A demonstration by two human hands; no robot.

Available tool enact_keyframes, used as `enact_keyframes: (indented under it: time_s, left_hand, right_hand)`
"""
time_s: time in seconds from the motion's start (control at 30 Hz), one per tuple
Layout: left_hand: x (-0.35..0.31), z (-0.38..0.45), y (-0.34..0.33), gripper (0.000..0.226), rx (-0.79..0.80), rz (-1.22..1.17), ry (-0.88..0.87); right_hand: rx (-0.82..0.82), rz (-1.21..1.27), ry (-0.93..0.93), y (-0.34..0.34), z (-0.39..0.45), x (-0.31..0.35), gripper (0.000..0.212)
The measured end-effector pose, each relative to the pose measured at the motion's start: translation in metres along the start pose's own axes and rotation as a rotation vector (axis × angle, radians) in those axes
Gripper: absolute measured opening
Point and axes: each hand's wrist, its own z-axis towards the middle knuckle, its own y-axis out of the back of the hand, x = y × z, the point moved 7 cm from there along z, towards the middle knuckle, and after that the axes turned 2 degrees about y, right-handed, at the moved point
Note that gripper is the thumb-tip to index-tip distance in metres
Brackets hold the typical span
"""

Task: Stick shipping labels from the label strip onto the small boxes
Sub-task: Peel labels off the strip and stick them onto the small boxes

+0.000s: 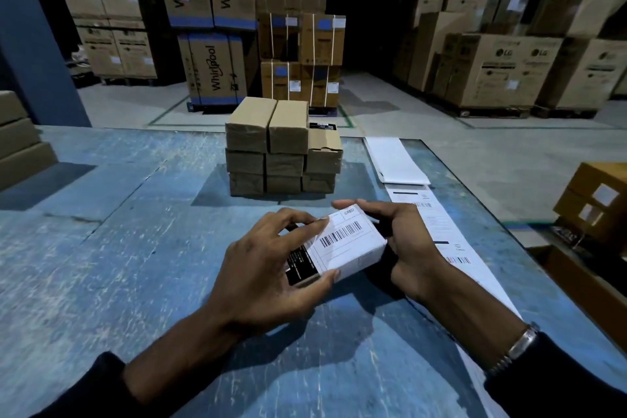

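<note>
Head view: left hand (271,268) and right hand (403,248) clasped round small box (342,248), label (349,236) on top; probably light, stiff; best held by side edges.

Both forearms were bare from the wrists back to dark sleeves, which looked black in the dim light. The left sleeve (91,387) ended in a plain cuff with no marking that could be made out. The right sleeve (559,380) was of the same dark cloth. At the right wrist a metal watch bracelet (515,348) showed, silver-toned, with small links and a flat clasp. The left hand (268,268) and right hand (403,241) wore no gloves.
</note>
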Motion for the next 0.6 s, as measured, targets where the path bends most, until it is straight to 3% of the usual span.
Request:
enact_keyframes:
  time_s: [0.13, 0.33, 0.6]
  left_hand:
    - [0.0, -0.003, 0.001, 0.063, 0.016, 0.031, 0.055]
    - [0.014, -0.016, 0.014, 0.058, 0.066, 0.21, 0.264]
    - [0.051, -0.049, 0.082, 0.052, -0.014, 0.518, 0.573]
  right_hand:
    - [0.045, -0.069, -0.01, -0.002, 0.006, -0.009, 0.035]
    - [-0.12, -0.901, 0.492, 0.004, 0.004, 0.004, 0.037]
    - [0.11, -1.176, 0.608, -0.011, -0.004, -0.017, 0.041]
